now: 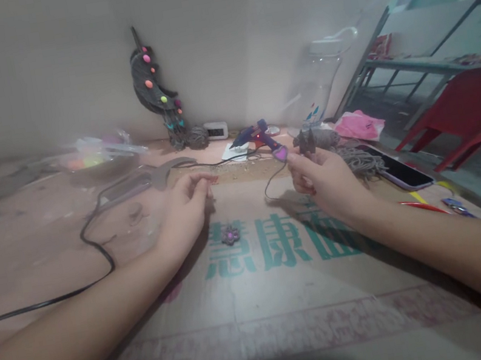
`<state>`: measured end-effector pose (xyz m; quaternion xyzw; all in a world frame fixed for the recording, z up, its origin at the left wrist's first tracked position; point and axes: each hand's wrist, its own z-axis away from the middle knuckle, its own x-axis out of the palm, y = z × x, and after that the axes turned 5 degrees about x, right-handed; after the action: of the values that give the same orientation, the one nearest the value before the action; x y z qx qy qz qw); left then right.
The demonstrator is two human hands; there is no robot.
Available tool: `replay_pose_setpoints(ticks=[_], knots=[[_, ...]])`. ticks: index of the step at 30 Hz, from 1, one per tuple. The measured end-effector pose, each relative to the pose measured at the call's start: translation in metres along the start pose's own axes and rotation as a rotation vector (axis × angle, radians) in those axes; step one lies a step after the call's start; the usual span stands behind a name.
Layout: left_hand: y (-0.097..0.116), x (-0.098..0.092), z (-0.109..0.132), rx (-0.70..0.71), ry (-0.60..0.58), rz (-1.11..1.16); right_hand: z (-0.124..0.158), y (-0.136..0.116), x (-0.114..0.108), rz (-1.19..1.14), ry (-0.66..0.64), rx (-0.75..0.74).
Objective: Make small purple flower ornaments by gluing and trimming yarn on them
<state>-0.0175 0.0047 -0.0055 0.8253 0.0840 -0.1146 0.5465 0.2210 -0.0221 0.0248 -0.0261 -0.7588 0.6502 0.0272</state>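
Observation:
My right hand [326, 178] is closed, thumb and forefinger together at a purple heart-shaped piece [281, 153]. A thin dark strand [269, 190] curves down below it. Just above these fingers shows a dark grey pointed piece [306, 141]; I cannot tell whether it is held. My left hand [186, 207] is loosely bent over the board, thumb and forefinger slightly apart, with a small reddish spot at the fingertips that is too blurred to name. Between my hands lies a small grey flower [230, 235] with a purple centre. A blue glue gun [253, 133] stands behind, close to the heart.
A black cord [108, 257] winds across the left side, near scissors [130, 185] and a plastic tray [98, 157]. Grey yarn [364, 160], a phone [397, 166] and a clear jug [319, 84] stand right. A decorated grey crescent [148, 82] leans against the wall.

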Motion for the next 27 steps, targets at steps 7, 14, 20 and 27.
replay_pose_setpoints(ticks=[7,14,20,27], knots=[[0.011,0.003,0.009,0.303,-0.098,-0.247,0.013,-0.015,0.012,0.383,-0.072,0.021],[0.018,0.005,0.015,0.331,-0.298,-0.192,0.013,-0.002,0.019,0.479,-0.309,-0.021],[0.018,0.006,0.013,0.224,-0.299,-0.151,0.01,0.002,0.018,0.446,-0.291,-0.047],[0.012,0.005,0.004,0.035,-0.141,0.017,0.0,-0.022,-0.01,0.648,-0.29,-0.146]])
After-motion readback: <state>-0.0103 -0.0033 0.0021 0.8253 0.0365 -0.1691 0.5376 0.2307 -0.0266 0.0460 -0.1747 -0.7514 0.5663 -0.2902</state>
